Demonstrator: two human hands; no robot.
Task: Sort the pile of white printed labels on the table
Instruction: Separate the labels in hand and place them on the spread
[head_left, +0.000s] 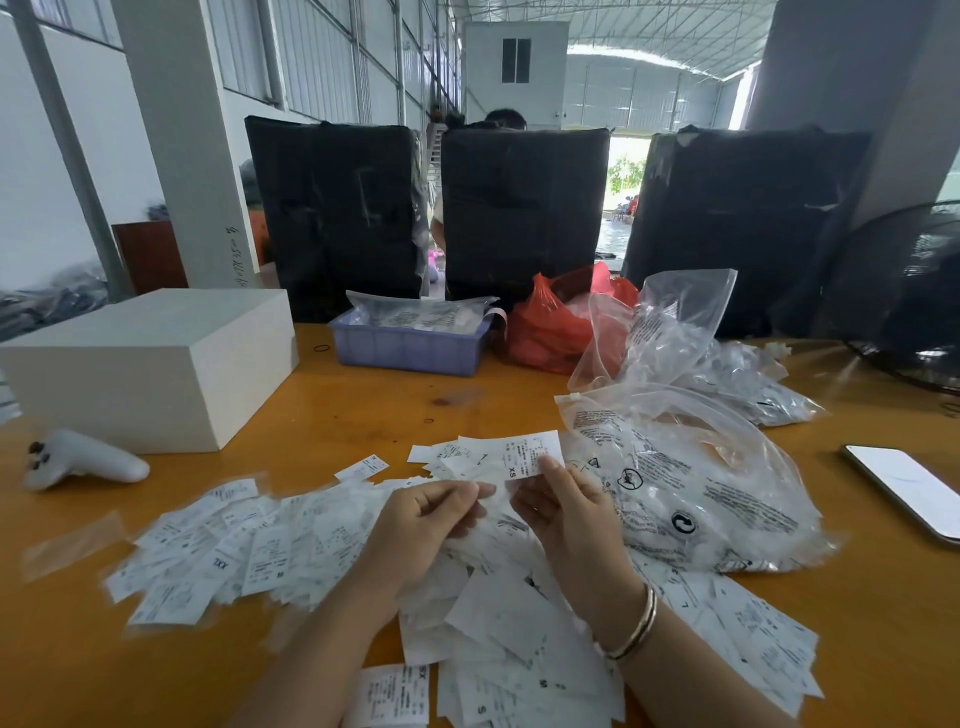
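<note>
Right hand (558, 501) raised — XS label (530, 454) pinched

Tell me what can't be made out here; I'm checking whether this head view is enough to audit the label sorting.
- Fine print on the label the right hand pinches: too small; only "XS" reads.
- Most of the label pile: motion-blurred, sizes unreadable.
- What the left hand pinches: hidden by its curled fingers.
- Purple bin contents: veiled by plastic bags.
- Labels at the bottom edge: cut off.

Bright daylight from the far doorway (618, 197), soft shadows, wide-angle bending at edges, labels (218, 551) slightly blurred
</note>
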